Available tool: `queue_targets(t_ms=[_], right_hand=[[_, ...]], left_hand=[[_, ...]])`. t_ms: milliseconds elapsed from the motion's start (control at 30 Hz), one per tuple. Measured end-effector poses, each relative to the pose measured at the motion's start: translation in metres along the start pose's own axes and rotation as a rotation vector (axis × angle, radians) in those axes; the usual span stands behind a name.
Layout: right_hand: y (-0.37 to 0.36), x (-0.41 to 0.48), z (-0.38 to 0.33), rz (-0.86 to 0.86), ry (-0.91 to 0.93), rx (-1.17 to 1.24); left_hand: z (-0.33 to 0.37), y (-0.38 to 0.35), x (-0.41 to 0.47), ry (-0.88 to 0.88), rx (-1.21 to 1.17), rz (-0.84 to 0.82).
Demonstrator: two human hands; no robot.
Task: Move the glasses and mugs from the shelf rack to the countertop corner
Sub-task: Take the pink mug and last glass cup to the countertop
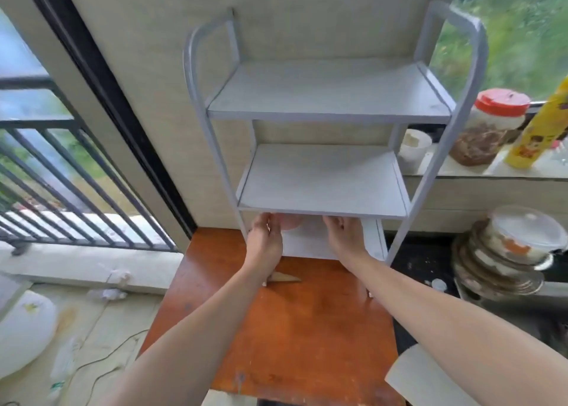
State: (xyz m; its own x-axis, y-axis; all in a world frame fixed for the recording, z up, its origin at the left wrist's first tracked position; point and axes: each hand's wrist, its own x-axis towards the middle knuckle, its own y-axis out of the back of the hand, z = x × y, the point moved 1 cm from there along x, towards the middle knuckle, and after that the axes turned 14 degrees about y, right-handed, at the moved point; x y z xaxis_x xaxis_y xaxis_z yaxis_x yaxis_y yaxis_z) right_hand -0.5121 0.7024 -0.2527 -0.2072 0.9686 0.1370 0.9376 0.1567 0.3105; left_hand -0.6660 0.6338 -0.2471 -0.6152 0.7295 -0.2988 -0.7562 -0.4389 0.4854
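Head view, yellow bottle (539, 129) label unreadable

Both bare forearms stretched forward, left hand (265, 239) and right hand (346, 236) side by side, fingers curled.

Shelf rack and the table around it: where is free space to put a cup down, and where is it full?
Bare: the top shelf and middle shelf of the rack, and the orange tabletop in front, between the forearms. Crowded: the windowsill right of the rack with jar and yellow bottle, and the stacked dishes below.
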Motion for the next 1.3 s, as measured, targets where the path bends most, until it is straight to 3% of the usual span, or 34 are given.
queue_targets(t_ms=[167, 600, 833, 1167, 1300], right_hand=[[0.004, 0.009, 0.007, 0.006, -0.041, 0.111], [0.022, -0.037, 0.013, 0.036, 0.071, 0.124], [0.039, -0.083, 0.012, 0.097, 0.011, 0.214], [0.115, -0.194, 0.008, 0.157, -0.168, 0.288], [0.181, -0.237, 0.012, 0.261, -0.232, 0.305]], left_hand=[[-0.002, -0.009, 0.019, 0.028, -0.238, 0.015], [-0.017, 0.004, -0.009, 0.033, -0.275, -0.053], [-0.039, 0.021, -0.051, 0.063, -0.401, -0.126], [-0.033, 0.021, -0.133, 0.252, -0.453, -0.331], [-0.019, -0.015, -0.174, 0.298, -0.44, -0.509]])
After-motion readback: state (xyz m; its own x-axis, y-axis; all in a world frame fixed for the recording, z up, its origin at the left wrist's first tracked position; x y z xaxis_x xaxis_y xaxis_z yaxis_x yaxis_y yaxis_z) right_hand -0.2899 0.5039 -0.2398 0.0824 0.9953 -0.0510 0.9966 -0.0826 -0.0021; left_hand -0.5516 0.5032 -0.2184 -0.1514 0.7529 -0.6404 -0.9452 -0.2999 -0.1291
